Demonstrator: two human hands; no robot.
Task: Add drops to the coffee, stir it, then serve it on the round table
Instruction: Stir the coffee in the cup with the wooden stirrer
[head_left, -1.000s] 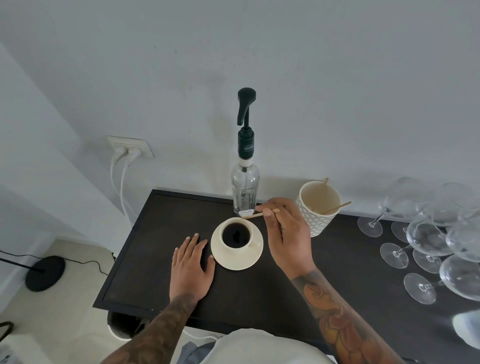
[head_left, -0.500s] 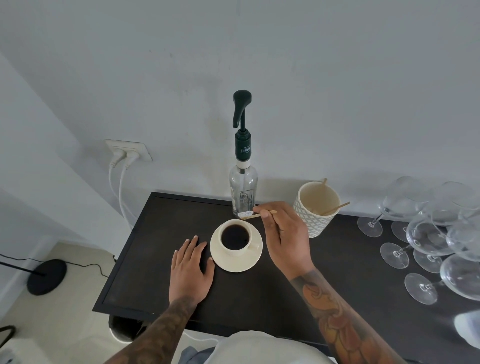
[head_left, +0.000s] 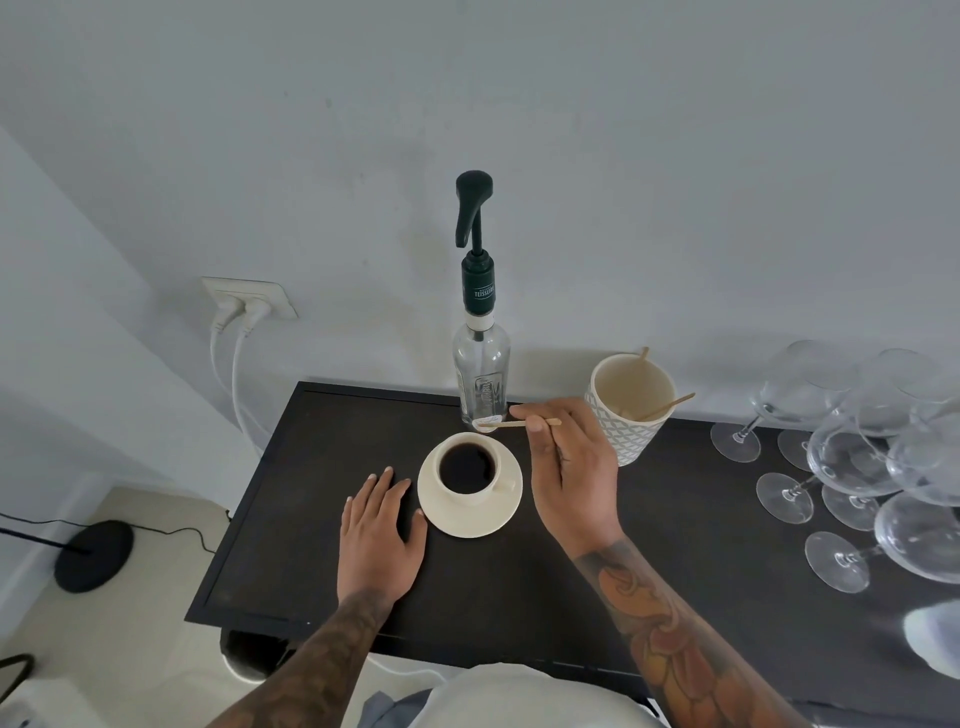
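Stirrer (head_left: 511, 424) tip possibly above coffee (head_left: 466, 467)

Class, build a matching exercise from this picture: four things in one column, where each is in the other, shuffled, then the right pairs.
Things
1 wooden stirrer
2 coffee cup
3 pump bottle
4 left hand

Places
A flat on the black table
B on the saucer
C pinched in the right hand
D by the wall, behind the cup

Pairs: 1-C, 2-B, 3-D, 4-A
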